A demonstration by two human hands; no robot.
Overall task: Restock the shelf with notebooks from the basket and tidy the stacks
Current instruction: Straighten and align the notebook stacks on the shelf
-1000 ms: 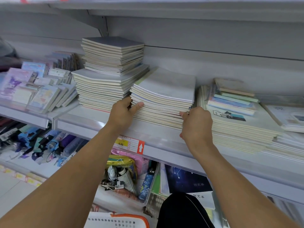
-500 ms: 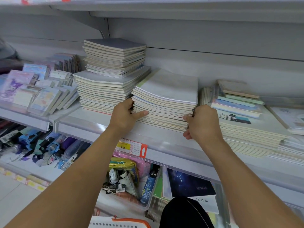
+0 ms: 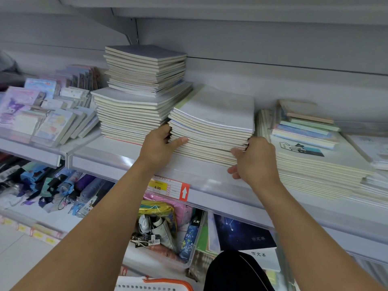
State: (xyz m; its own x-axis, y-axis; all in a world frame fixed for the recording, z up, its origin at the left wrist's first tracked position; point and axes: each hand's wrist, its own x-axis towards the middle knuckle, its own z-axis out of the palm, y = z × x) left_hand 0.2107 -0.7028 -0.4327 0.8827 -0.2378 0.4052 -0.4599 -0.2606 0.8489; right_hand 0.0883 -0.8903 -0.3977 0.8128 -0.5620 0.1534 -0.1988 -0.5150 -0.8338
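A middle stack of pale notebooks (image 3: 216, 122) lies on the grey shelf (image 3: 117, 156). My left hand (image 3: 159, 145) grips its left front corner, thumb along the front edges and fingers tucked behind the side. My right hand (image 3: 254, 158) holds the right front corner with fingers curled round it. A taller two-tier notebook stack (image 3: 142, 91) stands directly to the left, touching it. A wider, lower stack (image 3: 315, 164) with smaller coloured notebooks on top sits to the right. The white basket (image 3: 155, 285) with an orange rim shows at the bottom edge.
Small character notepads (image 3: 42, 116) fill the left shelf section. A price tag (image 3: 168, 187) hangs on the shelf front. Below are umbrellas (image 3: 63, 187), a clear bin of items (image 3: 159, 234) and dark starry notebooks (image 3: 243, 234). An upper shelf (image 3: 231, 11) hangs overhead.
Both hands stay on the middle stack's front corners and have shifted slightly up its sides; the view has drifted a little, and the stack looks squarer against the left one.
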